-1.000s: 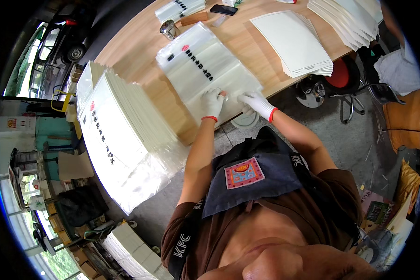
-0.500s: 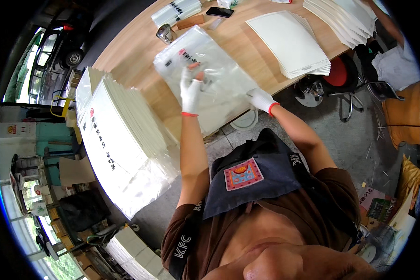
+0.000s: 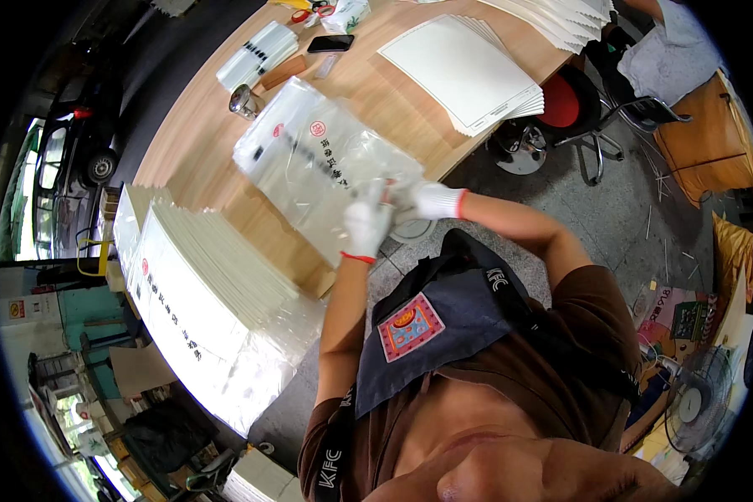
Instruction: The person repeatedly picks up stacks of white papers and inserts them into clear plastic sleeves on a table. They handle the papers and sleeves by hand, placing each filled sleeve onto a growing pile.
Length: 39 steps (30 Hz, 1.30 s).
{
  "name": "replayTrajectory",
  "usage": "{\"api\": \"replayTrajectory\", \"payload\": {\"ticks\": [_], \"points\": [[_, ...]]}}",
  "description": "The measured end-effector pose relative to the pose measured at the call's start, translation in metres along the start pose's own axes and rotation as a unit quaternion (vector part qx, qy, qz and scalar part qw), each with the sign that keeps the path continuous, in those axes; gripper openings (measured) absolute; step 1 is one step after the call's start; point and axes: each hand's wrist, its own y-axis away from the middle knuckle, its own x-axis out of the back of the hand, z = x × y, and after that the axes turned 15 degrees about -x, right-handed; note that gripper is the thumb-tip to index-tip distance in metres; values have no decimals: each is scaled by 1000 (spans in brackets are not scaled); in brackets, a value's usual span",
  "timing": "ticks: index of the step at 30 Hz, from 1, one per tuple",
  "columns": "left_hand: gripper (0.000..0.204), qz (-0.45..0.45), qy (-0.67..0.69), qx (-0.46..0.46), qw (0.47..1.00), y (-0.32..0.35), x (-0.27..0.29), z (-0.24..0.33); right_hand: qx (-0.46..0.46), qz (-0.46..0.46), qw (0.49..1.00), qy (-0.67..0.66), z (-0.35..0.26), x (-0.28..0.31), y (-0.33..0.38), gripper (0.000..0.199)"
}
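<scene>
Both my gloved hands are at the near edge of the table, close together at the opening end of a clear plastic bag (image 3: 356,159) with a red round mark and black print. My left hand (image 3: 368,224) has its fingers closed on the bag's near edge, thumb up. Beside it, my right hand (image 3: 435,201) pinches the same edge; its fingertips are partly blurred. Under that bag lies a pile of like plastic bags (image 3: 263,159) on the wooden table (image 3: 180,151). To the left stands a tall stack of white sheets in clear bags (image 3: 201,293), its loose plastic ends hanging toward me.
White sheets (image 3: 456,71) lie fanned to the right, with another stack (image 3: 556,18) behind. A metal cup (image 3: 243,101), wooden block (image 3: 283,73), phone (image 3: 330,43) and bundle of bags (image 3: 258,55) stand farther back. Another person (image 3: 669,52) is at the far right, near a red stool (image 3: 559,104).
My right hand has come left and my left hand nearer to me, so they now meet at the bag's edge. The top bag is shifted toward me off the pile. The view has turned somewhat.
</scene>
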Motion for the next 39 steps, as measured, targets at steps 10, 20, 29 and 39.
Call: {"api": "replayTrajectory", "payload": {"ticks": [10, 20, 29, 39], "points": [[24, 34, 283, 114, 952, -33, -19, -45, -92, 316, 918, 223, 201, 61, 27, 31], [37, -108, 440, 130, 882, -76, -57, -10, 3, 312, 904, 292, 160, 102, 41, 17], [29, 6, 529, 345, 775, -59, -47, 0, -110, 423, 899, -35, 40, 49, 95, 39], [87, -357, 72, 149, 919, -62, -26, 108, -248, 247, 849, -396, 58, 7, 52, 46]]}}
